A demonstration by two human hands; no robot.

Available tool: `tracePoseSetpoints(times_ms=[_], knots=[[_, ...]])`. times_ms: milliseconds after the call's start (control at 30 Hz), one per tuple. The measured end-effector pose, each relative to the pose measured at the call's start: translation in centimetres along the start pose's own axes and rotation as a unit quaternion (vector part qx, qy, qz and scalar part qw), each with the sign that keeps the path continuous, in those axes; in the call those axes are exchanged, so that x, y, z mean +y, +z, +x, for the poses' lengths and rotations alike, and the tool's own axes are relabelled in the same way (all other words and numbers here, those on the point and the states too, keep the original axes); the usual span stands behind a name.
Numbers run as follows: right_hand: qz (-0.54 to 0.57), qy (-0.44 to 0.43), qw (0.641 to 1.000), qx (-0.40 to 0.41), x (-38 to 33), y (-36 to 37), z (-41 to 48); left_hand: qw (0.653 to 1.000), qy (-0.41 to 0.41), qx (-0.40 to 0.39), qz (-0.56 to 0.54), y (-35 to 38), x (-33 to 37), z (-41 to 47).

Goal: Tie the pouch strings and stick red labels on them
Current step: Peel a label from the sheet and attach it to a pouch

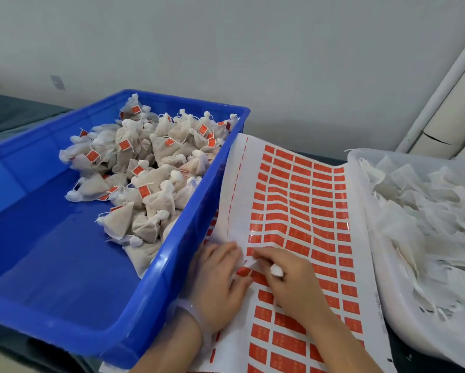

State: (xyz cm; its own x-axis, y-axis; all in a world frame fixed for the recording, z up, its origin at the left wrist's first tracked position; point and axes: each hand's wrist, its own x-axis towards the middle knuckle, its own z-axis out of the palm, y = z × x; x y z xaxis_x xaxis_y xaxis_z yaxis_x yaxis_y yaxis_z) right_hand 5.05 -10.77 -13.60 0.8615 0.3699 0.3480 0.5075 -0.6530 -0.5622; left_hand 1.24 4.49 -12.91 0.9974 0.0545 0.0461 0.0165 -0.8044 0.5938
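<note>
Left hand [220, 278] flat, pressing sheet [293, 200] lower centre; right hand [295, 281] curls round pouch [277, 270], fingers [265, 255] picking label [243, 270]. Flimsy, sticky: lift by corner.

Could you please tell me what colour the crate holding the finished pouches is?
The crate is blue; head view.

Pouches [150, 170] in crate [51, 238]; red labels [293, 211] alongside

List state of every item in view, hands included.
Blue plastic crate: open, partly filled.
Tied white fabric pouches: heaped in crate, red-labelled.
White sheet of red labels: left columns peeled.
Untied white pouches: piled in white tray.
Left hand: flat, pressing sheet.
Right hand: grips small white pouch, fingertips on sheet.
</note>
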Motion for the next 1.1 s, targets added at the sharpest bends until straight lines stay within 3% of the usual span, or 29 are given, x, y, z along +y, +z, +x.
tracePoseSetpoints(times_ms=[67, 133, 233, 333, 500, 633, 700, 833, 933, 1000, 1100], knots=[[0.004, -0.011, 0.999, 0.039, -0.1, 0.0, 0.1, 0.999, 0.004, -0.021, 0.049, 0.1, -0.1, 0.0], [-0.001, 0.001, 0.999, 0.048, -0.1, 0.0, 0.3, 0.999, -0.008, -0.028, 0.03, 0.1, 0.1, 0.0], [-0.038, 0.034, 0.999, -0.017, -0.3, 0.0, 0.6, 0.999, -0.006, -0.024, -0.025, -0.4, 0.3, 0.4], [-0.094, 0.037, 0.991, -0.091, -0.2, -0.1, 0.8, 0.999, 0.022, 0.034, -0.001, -1.0, 0.7, 0.8], [-0.129, 0.008, 0.99, -0.048, -0.5, -0.2, 0.7, 0.987, 0.026, 0.075, -0.138, -0.9, 0.9, -0.3], [-0.096, 0.002, 0.995, 0.015, -0.7, -0.5, 0.6, 0.988, -0.034, 0.138, -0.068, -0.5, 1.0, -0.4], [-0.098, -0.02, 0.994, 0.042, -0.7, -0.4, 0.4, 0.989, -0.087, 0.114, -0.033, -0.8, 1.8, 0.0], [-0.089, -0.034, 0.994, 0.061, -0.6, -0.8, 0.2, 0.974, -0.194, 0.072, -0.094, -2.2, 3.4, 1.4], [-0.048, 0.01, 0.999, 0.011, -0.2, -1.4, -0.1, 0.94, -0.241, 0.004, -0.241, -3.6, 3.3, 2.9], [-0.013, 0.041, 0.999, 0.0, -0.2, -1.6, -0.3, 0.884, -0.286, -0.044, -0.367, -4.5, 2.8, 3.1], [0.032, 0.066, 0.995, 0.064, -0.8, -1.9, -0.6, 0.796, -0.28, -0.081, -0.531, -4.9, 2.3, 2.9]])
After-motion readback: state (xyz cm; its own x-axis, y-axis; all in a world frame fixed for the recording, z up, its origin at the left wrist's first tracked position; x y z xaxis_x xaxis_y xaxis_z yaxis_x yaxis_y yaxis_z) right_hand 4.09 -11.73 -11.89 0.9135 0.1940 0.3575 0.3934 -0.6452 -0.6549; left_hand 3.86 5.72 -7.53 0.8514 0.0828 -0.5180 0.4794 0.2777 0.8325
